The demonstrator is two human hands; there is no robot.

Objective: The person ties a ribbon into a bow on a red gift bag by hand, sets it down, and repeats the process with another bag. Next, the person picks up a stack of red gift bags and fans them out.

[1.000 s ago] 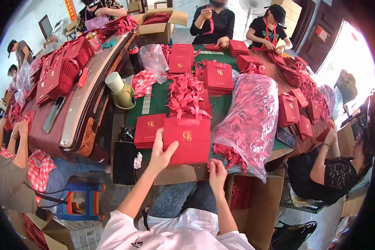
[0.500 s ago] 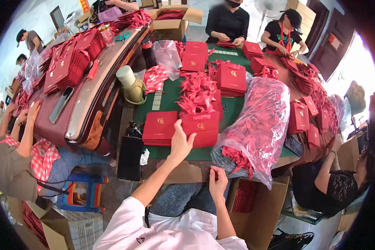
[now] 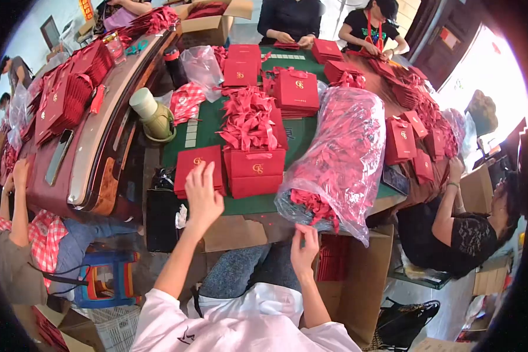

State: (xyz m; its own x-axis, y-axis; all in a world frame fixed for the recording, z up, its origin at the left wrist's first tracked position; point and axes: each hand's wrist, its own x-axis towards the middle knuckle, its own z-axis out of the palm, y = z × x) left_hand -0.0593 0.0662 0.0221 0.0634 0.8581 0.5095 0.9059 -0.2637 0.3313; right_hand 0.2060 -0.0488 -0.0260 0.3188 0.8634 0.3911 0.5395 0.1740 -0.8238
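My left hand (image 3: 203, 198) reaches over the left stack of flat red paper bags (image 3: 185, 164), fingers stretched and apart, fingertips over the top bag's gold logo. Beside that stack stands a pile of red gift bags (image 3: 257, 174) with gold lettering, red ribbons (image 3: 249, 117) heaped behind its front bag. My right hand (image 3: 304, 251) is low at the table's front edge, its thumb and fingers pinched together; what they hold, if anything, cannot be made out. Just above it lies the mouth of a clear plastic bag (image 3: 349, 141) full of red ribbons.
An open cardboard box (image 3: 366, 276) with red bags inside stands below the table on the right. A green cup with a pale lid (image 3: 145, 105) and a black flask (image 3: 175, 67) are at the left. People work around the tables; a blue stool (image 3: 102, 281) is at lower left.
My left hand has left the ribboned pile and moved left over the neighbouring stack, its fingers spreading. My right hand keeps its pinch near the plastic bag. The whole view has shifted.
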